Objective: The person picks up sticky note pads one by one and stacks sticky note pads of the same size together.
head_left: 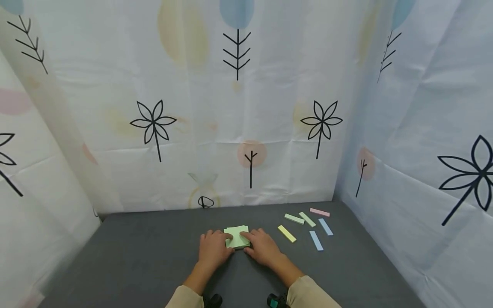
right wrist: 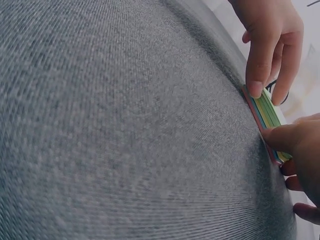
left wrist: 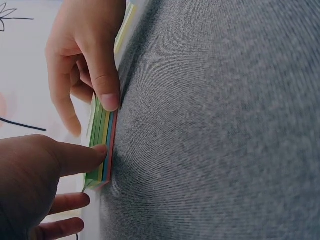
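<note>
A square stack of sticky notes (head_left: 236,237) lies on the grey table between the two hands, light green on top. From the side, the stack (left wrist: 105,132) shows green, yellow, blue and pink layers, pink at the bottom. My left hand (head_left: 212,248) holds the stack at its left side, thumb against the near edge and a finger over the top. On the opposite side my right hand (head_left: 265,248) grips it likewise, its thumb on the near edge in the right wrist view. The far edge of the stack is hidden in both wrist views.
Right of the stack lie several small paper strips: a yellow strip (head_left: 286,234), a pink strip (head_left: 319,212), two green strips (head_left: 294,219) and two blue strips (head_left: 316,241). Patterned white cloth (head_left: 269,171) encloses the grey table (head_left: 146,256) at the back and sides.
</note>
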`<state>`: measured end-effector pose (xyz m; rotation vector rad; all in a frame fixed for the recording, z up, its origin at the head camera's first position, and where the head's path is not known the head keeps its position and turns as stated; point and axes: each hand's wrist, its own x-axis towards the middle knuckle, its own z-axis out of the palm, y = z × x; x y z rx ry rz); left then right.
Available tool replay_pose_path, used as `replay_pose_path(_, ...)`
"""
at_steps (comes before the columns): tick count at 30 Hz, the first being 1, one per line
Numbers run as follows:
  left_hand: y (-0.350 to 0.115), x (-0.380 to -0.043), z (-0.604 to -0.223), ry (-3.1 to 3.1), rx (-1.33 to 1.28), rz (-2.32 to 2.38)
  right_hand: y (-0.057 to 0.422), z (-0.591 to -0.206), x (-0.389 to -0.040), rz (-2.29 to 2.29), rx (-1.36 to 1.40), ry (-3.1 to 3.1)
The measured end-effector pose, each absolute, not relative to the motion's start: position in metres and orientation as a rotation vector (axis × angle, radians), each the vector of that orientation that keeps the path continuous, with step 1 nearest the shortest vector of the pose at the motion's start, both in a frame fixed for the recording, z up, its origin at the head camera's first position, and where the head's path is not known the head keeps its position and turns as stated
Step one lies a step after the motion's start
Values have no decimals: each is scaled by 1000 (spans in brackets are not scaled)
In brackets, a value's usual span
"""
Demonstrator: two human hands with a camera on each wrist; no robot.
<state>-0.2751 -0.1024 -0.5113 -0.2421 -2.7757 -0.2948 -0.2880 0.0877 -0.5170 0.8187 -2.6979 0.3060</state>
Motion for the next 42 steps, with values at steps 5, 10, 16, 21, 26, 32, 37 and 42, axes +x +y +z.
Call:
replay_pose_path(5,-101,-277,-513,-2756,-260,-308,88,-516,-289,284,846,-2686)
replay_pose_path(10,-99,-276,-514,-2735,-282,-325,89,-516,-290,264,869,-2699)
replay_pose_path(16,-98,-277,-513,-2690,-320,-304,91,-514,-290,242,893,-2715)
replay_pose_path(21,-101,-278,-513,-2682,-355,-279,91,-515,-291,177,902,-2700)
replay_pose_path(26,-103,-282,-511,-2705,-409,-210,89,-512,-291,123,921,-2665)
replay_pose_path(32,-105,-284,-508,-2711,-422,-190,87,-510,-290,98,903,-2652)
replay_pose_path(37,-105,-284,-510,-2728,-417,-198,87,-511,-291,112,884,-2648)
replay_pose_path(42,-105,-287,-511,-2717,-440,-165,87,-511,-293,134,899,-2648)
